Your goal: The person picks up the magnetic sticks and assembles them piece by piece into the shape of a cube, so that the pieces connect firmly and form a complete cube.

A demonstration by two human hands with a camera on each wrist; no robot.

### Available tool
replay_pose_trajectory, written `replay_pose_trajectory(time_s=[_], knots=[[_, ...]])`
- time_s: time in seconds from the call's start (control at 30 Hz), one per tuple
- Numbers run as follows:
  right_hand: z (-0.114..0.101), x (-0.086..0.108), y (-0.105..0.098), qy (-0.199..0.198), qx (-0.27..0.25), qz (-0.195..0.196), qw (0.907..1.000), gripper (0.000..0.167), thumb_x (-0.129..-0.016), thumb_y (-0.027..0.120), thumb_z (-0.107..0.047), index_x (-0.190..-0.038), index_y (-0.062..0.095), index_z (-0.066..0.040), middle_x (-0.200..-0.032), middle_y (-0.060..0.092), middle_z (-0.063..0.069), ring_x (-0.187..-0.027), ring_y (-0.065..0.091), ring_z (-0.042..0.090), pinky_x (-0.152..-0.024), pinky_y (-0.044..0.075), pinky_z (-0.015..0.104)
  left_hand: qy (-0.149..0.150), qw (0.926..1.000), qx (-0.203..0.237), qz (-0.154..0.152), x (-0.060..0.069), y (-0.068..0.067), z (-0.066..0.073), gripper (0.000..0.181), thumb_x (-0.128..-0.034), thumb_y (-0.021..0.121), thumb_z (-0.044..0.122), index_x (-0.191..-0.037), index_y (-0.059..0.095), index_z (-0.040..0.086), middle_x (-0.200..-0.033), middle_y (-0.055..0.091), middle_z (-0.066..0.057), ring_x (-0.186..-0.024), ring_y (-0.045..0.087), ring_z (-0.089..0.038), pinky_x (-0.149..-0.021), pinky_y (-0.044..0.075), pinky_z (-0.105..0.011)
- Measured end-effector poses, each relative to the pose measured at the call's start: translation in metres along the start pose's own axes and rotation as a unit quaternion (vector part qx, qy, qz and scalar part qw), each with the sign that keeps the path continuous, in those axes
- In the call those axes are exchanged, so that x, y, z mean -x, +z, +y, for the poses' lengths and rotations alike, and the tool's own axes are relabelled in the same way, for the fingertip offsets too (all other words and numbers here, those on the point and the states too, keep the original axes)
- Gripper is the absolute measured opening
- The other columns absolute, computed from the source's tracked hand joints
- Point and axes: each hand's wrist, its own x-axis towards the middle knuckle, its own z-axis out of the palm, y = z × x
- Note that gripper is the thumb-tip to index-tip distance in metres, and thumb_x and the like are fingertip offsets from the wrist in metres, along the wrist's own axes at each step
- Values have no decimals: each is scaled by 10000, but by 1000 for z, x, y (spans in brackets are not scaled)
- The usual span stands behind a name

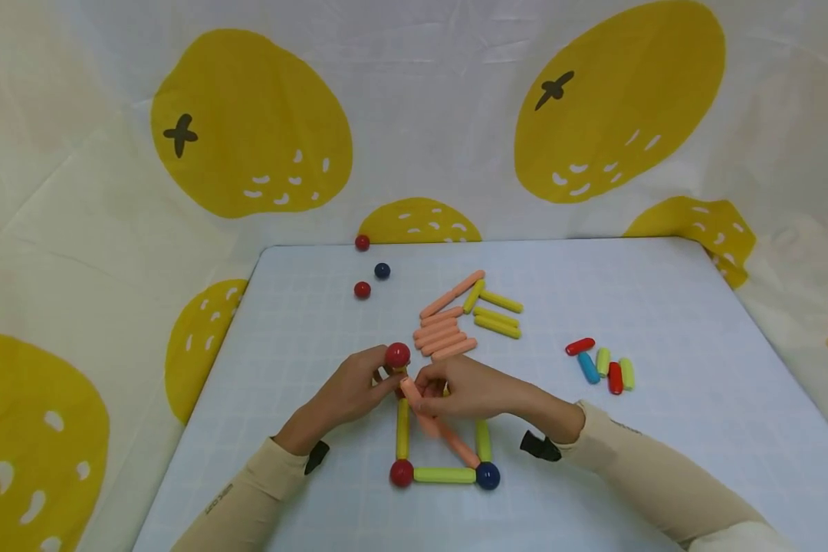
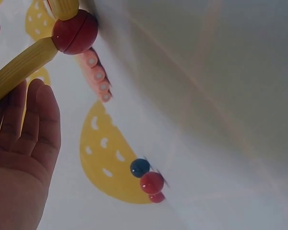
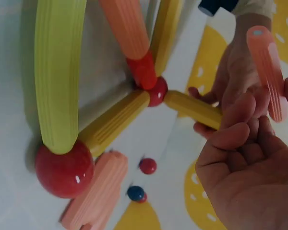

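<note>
My left hand (image 1: 359, 387) grips a yellow stick (image 2: 19, 69) that stands up from a red ball (image 2: 77, 32). Atop that stick sits another red ball (image 1: 397, 355), beside my left fingertips. My right hand (image 1: 472, 387) pinches a salmon-coloured stick (image 3: 268, 72) between thumb and finger, close to the upright stick. Below the hands lies a frame of sticks and balls: a lime stick (image 1: 445, 475) joins a red ball (image 1: 402, 473) to a dark blue ball (image 1: 487, 475), and a salmon diagonal stick (image 1: 458, 443) runs to the blue one. My right hand hides the frame's far right part.
Behind the hands lie several loose salmon sticks (image 1: 445, 335) and yellow sticks (image 1: 498, 322). Two loose red balls (image 1: 362, 290) and a blue ball (image 1: 382, 271) are at the far left. Short red, blue and lime sticks (image 1: 616, 377) lie to the right on the white table (image 1: 717, 460).
</note>
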Motion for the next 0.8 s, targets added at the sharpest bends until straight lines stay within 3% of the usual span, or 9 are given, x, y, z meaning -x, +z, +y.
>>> replay_pose_trajectory(time_s=[0.2,0.43,0.7,0.8], knots=[[-5,-6,6,314,-451,-235,9982,154,-1012,627,-312,-934,711,-208,-857,694,172,-667,551,58,-593,405,195,-20,9999,90,-64,0,0,1,162,-955,710,108,-1105,659,140,-980,687,33,-855,627,-82,-747,578,-262],[-9,-12,5,480,-990,-444,9929,242,-1027,608,-316,-914,695,-120,-690,572,-21,-674,502,153,-600,352,208,-122,9999,-3,-53,-1,-1,0,151,-946,710,92,-1076,656,144,-961,684,29,-865,624,-102,-743,573,-259],[-9,-19,5,905,-1224,-301,9879,336,-1022,599,-371,-956,708,-61,-658,490,-34,-661,431,125,-610,286,242,-100,9999,-58,-20,1,-2,1,179,-936,711,79,-1099,659,130,-951,675,29,-860,624,-119,-745,567,-249],[-9,-20,5,963,-1272,-270,9868,327,-1024,597,-381,-955,719,-85,-685,524,0,-683,456,138,-624,305,249,2,10000,8,80,3,-3,1,341,-937,721,88,-1263,626,119,-1069,680,18,-897,641,-138,-754,572,-246]])
